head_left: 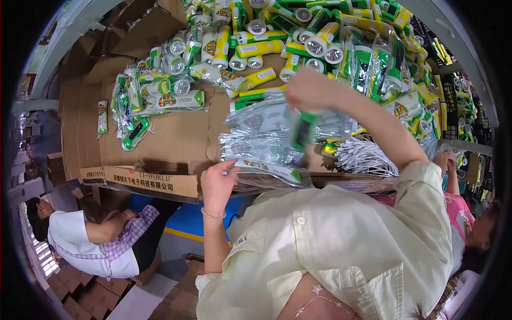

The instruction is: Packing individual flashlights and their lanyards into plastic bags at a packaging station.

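My left hand point(217, 186) pinches the end of a clear printed plastic bag point(272, 170) at the front edge of the cardboard-covered table. Raised above the bags, my right hand point(312, 89) is closed on a green flashlight point(303, 132) with a dark panel, hanging downward and smeared by motion. Beneath it lies a stack of flat clear printed bags point(253, 146). Just right of the stack is a bundle of white cables point(367, 156). I cannot tell whether the bag in my left hand has anything inside.
Green and yellow flashlights point(320, 42) are heaped across the back and right. Bagged flashlights point(176, 98) lie at the left. A cardboard flap point(152, 178) lines the front edge. One person point(96, 234) sits at the left; another, in a pink top point(460, 213), is at the right.
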Motion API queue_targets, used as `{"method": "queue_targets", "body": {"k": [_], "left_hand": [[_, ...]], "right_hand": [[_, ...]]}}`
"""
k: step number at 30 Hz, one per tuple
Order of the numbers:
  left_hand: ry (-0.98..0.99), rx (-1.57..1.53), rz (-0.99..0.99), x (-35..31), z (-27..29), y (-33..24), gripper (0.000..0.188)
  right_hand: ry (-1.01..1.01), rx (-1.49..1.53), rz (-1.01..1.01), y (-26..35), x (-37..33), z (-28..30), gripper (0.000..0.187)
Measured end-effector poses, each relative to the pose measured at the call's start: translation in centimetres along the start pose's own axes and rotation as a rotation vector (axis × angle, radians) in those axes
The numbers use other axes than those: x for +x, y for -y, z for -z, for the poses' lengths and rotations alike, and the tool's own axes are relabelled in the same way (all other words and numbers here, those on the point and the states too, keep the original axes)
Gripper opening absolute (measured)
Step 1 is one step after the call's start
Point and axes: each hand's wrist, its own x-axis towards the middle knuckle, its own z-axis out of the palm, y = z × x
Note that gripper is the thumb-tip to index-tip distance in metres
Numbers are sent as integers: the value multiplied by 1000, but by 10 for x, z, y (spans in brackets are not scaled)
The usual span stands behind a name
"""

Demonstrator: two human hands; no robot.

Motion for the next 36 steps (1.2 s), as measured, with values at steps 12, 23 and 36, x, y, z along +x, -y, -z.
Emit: {"method": "queue_targets", "body": {"k": [12,23,36], "left_hand": [[-21,149,-190,26,-23,-3,20],[9,42,-3,51,-34,-18,12],[142,34,-9,58,-51,-43,29]], "right_hand": [[-37,-20,-719,-101,130,-88,42],[-445,162,-513,-89,117,-102,45],[-627,947,-75,72,-62,-66,42]]}}
